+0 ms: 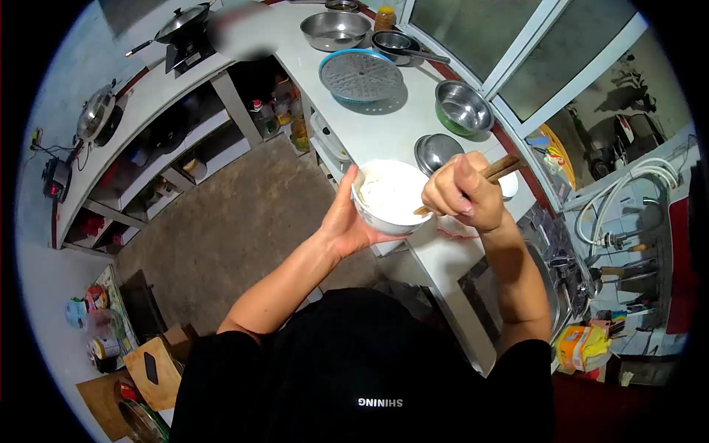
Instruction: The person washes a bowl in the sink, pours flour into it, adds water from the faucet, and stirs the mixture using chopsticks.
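In the head view my left hand (346,221) is wrapped around the side and underside of a white bowl (391,225), held up in front of my chest. Inside lies a white, soft-looking mass (391,193), perhaps flour or dough; I cannot tell which. My right hand (465,193) is closed in a fist around wooden chopsticks (502,168). Their lower tips dip into the bowl at its right side, and the upper ends stick out past my fist. Just behind the bowl, a rounded metal bowl or lid (438,153) rests on the white counter (369,129).
Along the counter stand a blue-rimmed perforated steamer tray (360,75), a steel basin (336,31), a green-sided metal bowl (464,107) and a dark saucepan (395,44). A wok (185,22) sits far left. A sink edge (550,288) and hose (620,184) are on my right.
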